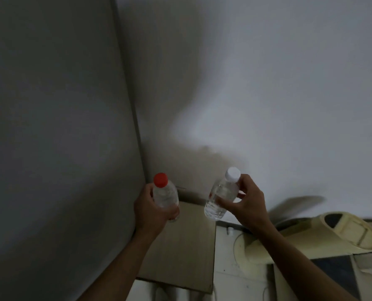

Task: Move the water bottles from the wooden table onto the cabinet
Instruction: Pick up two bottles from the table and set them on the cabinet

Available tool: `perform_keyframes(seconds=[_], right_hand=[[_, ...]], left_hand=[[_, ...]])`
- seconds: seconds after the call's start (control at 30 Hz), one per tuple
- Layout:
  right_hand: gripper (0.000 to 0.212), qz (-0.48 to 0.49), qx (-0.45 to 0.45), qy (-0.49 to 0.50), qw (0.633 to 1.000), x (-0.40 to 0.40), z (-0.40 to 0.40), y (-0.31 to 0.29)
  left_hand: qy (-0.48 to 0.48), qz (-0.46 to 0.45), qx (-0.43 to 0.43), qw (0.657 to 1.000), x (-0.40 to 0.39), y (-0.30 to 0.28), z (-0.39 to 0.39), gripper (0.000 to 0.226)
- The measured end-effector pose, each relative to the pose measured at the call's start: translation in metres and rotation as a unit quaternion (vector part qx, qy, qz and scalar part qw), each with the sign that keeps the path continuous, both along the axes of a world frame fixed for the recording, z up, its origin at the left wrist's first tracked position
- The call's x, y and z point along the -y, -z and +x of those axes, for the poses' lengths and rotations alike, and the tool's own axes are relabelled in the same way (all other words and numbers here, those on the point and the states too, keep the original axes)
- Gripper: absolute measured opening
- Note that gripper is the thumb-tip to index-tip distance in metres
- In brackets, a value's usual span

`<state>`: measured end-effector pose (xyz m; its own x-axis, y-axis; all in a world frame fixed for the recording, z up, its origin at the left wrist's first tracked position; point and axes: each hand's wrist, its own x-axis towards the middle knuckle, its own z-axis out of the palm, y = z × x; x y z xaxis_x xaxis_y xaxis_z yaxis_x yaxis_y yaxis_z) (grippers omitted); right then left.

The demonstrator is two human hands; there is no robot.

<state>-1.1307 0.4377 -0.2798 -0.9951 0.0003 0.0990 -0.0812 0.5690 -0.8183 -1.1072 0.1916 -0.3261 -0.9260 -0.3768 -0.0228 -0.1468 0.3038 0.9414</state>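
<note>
Two bottles are being held up over the light wooden surface [180, 246].

The red-capped bottle [165, 192] is being gripped by the left hand [150, 207], the white-capped bottle [222, 196] (tilted) is being pinched in the right hand [246, 203]; behind, a white wall [267, 83] is being faced.

A dim home interior: plain white walls [267, 83] fill twelve o'clock, a cream plastic fan [341, 231] lies at four o'clock, light wood-grain surface [180, 246] at six.

Clear glossy plastic bottles [166, 195], matt white wall [267, 83], pale wood-grain surface [185, 246]
</note>
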Motion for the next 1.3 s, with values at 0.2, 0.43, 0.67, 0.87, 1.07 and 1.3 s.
perform_keyframes(seconds=[0.2, 0.43, 0.67, 0.87, 1.07, 1.3], right_hand=[[0.062, 0.003, 0.053, -0.023, 0.998, 0.012, -0.032, 0.052], [0.067, -0.002, 0.095, -0.018, 0.995, 0.025, -0.052, 0.123], [0.071, 0.001, 0.097, 0.018, 0.995, 0.041, -0.062, 0.197], [0.074, 0.013, 0.101, 0.028, 0.994, 0.044, -0.073, 0.25], [0.074, 0.012, 0.104, 0.035, 0.994, 0.041, -0.083, 0.283], [0.072, 0.014, 0.106, 0.04, 0.993, 0.04, -0.09, 0.297]], left_hand=[[-0.008, -0.013, 0.033, 0.999, 0.018, 0.037, -0.017, 0.07], [-0.036, -0.031, 0.065, 0.997, 0.03, 0.095, -0.036, 0.07], [-0.056, -0.038, 0.061, 0.996, 0.029, 0.159, -0.058, 0.066], [-0.032, -0.077, 0.061, 0.995, 0.028, 0.218, -0.087, 0.067], [0.0, -0.096, 0.046, 0.994, 0.022, 0.271, -0.112, 0.064], [-0.011, -0.095, 0.061, 0.993, 0.016, 0.308, -0.114, 0.066]])
